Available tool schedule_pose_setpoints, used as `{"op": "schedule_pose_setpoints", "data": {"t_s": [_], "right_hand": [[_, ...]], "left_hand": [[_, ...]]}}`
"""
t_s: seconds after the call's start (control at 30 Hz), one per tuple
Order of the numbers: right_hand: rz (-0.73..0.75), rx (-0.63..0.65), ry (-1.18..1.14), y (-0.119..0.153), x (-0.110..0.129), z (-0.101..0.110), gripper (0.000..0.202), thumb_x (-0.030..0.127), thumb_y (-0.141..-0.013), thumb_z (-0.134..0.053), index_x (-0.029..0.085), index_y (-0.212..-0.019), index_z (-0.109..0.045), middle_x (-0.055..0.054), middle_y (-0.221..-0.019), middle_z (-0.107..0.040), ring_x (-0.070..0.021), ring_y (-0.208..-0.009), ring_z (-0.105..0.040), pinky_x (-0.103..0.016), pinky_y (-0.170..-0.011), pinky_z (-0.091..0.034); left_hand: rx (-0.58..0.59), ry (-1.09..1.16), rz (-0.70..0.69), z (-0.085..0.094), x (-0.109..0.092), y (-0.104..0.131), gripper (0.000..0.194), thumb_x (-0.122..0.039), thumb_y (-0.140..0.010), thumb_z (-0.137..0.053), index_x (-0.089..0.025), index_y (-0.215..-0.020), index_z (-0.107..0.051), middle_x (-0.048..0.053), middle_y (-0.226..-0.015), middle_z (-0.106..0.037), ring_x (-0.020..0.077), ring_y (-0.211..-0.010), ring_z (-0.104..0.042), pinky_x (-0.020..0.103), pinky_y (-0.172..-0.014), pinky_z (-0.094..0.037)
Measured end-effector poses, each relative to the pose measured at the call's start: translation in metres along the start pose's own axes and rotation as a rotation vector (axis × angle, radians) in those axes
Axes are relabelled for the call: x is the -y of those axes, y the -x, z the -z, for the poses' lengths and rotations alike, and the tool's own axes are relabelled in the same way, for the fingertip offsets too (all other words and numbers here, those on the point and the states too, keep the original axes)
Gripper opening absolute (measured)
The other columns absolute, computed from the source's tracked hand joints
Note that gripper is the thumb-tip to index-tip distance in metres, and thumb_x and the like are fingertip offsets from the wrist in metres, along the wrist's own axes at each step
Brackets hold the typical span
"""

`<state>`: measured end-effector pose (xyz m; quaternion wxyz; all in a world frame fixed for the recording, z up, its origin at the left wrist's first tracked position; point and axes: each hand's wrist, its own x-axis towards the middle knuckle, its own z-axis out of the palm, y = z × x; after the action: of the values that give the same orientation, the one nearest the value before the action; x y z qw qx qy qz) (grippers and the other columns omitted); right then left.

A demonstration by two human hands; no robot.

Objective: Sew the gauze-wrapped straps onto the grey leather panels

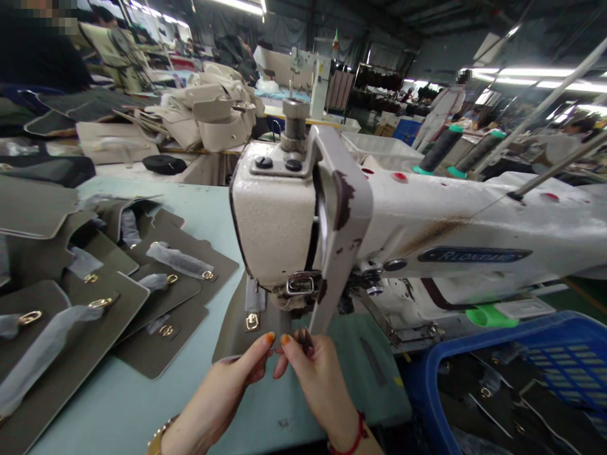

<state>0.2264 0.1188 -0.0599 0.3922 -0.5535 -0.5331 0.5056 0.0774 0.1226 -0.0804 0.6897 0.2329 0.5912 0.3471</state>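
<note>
In front of the sewing machine's head [277, 221], a grey-brown panel [232, 335] lies on the pale green table, partly under the machine. Attached to the panel is a gold buckle [252, 321] with a wrapped strap running up from it. My left hand [244, 373] is closed in a pinch at the panel's near edge; whatever its fingertips hold is too small to make out. Close beside it, my right hand [315, 373] is curled around a small dark metal tool [303, 337], mostly covered by the fingers. The thumb tips almost meet.
Several similar panels [165, 341] with buckles and wrapped straps overlap at the left. A blue basket [429, 379] of panels stands at the lower right. Black thread cones [441, 150] rise behind the machine arm. Beige bag pieces [218, 114] are heaped on a table behind.
</note>
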Motion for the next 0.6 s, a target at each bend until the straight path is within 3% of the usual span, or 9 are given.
{"op": "schedule_pose_setpoints", "data": {"t_s": [0.17, 0.3, 0.47, 0.6], "right_hand": [[0.017, -0.019, -0.069, -0.008, -0.003, -0.002, 0.041, 0.031, -0.092, -0.049, 0.015, -0.058, -0.063, -0.001, -0.057, -0.065, -0.0126, -0.060, -0.058, -0.021, -0.071, -0.044], [0.031, -0.043, -0.086, -0.012, -0.004, -0.004, 0.038, 0.029, -0.092, -0.049, 0.015, -0.059, -0.064, -0.001, -0.058, -0.066, -0.0134, -0.065, -0.061, -0.021, -0.073, -0.044], [-0.083, -0.050, -0.118, -0.008, -0.009, -0.005, 0.024, 0.030, -0.090, -0.052, 0.015, -0.082, -0.068, 0.001, -0.057, -0.068, -0.0131, -0.061, -0.062, -0.020, -0.067, -0.044], [-0.164, 0.010, -0.063, 0.000, -0.028, -0.007, 0.030, 0.034, -0.089, -0.052, 0.012, -0.080, -0.071, -0.003, -0.056, -0.069, -0.0156, -0.066, -0.064, -0.021, -0.069, -0.044]], "left_hand": [[0.032, -0.086, -0.085, 0.001, -0.008, -0.006, 0.047, -0.055, -0.064, -0.073, -0.009, -0.072, -0.074, 0.009, -0.073, -0.067, 0.0209, -0.074, -0.055, 0.032, -0.071, -0.043], [-0.008, -0.111, -0.140, 0.001, -0.012, -0.012, 0.047, -0.055, -0.060, -0.075, -0.009, -0.070, -0.073, 0.008, -0.066, -0.065, 0.0214, -0.069, -0.056, 0.033, -0.066, -0.044], [-0.031, -0.115, -0.182, 0.003, -0.020, -0.019, 0.042, -0.053, -0.058, -0.076, -0.011, -0.059, -0.068, 0.001, -0.052, -0.056, 0.0169, -0.058, -0.051, 0.030, -0.061, -0.042], [-0.027, -0.138, -0.199, 0.003, -0.027, -0.024, 0.040, -0.052, -0.058, -0.076, -0.012, -0.062, -0.070, 0.001, -0.052, -0.055, 0.0174, -0.059, -0.051, 0.030, -0.059, -0.041]]}}
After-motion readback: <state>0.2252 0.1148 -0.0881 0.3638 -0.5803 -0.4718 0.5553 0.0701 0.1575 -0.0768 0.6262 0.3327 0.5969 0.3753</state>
